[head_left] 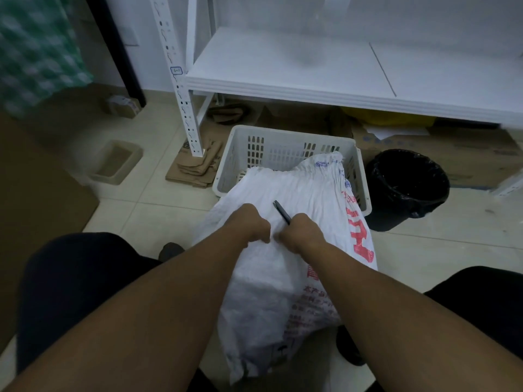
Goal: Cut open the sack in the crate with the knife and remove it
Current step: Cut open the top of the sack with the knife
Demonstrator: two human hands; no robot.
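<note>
A white woven sack (294, 193) with red print hangs out of the white slotted plastic crate (254, 145) on the floor, its far end still inside and its near end down between my knees. My left hand (250, 223) is clenched on a fold of the sack's fabric. My right hand (301, 229) grips the sack beside it and also holds a dark knife (281, 212), which points up and away over the sack.
A black lined bin (407, 188) stands right of the crate. A white metal shelf (311, 77) spans above, its post (186, 114) left of the crate. Flattened cardboard (198, 168) lies by the post, a small beige tray (116, 162) further left.
</note>
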